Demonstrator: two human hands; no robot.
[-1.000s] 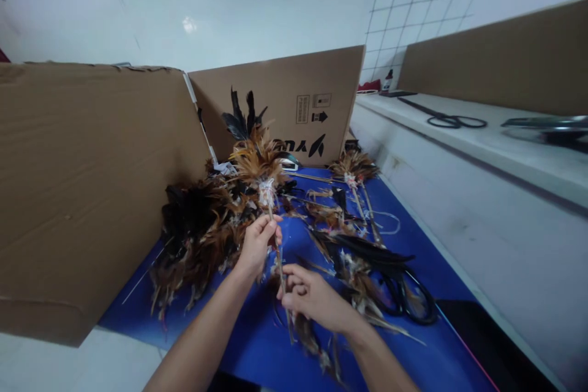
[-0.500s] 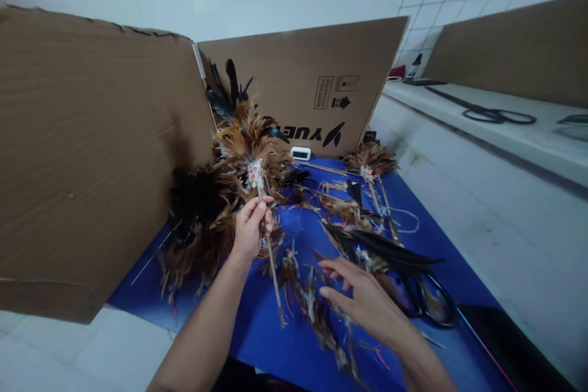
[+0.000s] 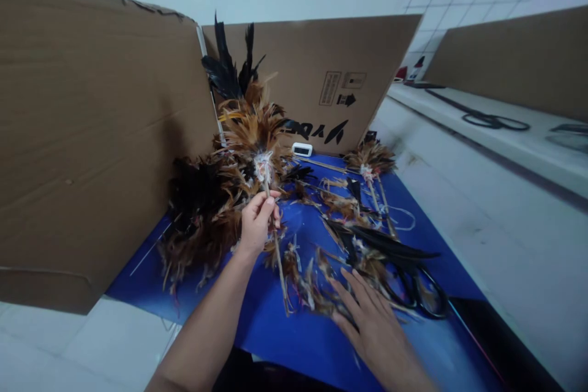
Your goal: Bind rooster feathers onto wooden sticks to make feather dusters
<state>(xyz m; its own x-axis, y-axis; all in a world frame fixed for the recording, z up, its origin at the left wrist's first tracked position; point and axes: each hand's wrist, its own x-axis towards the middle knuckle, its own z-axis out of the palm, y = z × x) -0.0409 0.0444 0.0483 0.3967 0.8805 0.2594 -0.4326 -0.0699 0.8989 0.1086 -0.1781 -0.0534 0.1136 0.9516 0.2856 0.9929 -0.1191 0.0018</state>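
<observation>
A feather duster (image 3: 257, 125) with brown plumes and tall black feathers at its tip stands tilted in my left hand (image 3: 260, 217), whose fingers are wrapped round its thin stick below the white binding. My right hand (image 3: 367, 318) lies with fingers stretched out over the strip of small loose feathers (image 3: 312, 294) on the blue mat (image 3: 271, 343). Just beyond those fingertips are long black feathers (image 3: 390, 243) and black-handled scissors (image 3: 432, 297), partly covered by feathers.
Dark and brown feather bundles (image 3: 197, 196) are heaped on the left. Another feather duster (image 3: 371, 159) lies at the back right, near a small white device (image 3: 302, 149). Cardboard walls (image 3: 294, 55) enclose the left and back. A ledge (image 3: 496, 98) holds scissors.
My right hand has lowered and flattened onto the loose feathers, pushing some of them together. The feather duster in my left hand has risen slightly, its black tips higher against the cardboard.
</observation>
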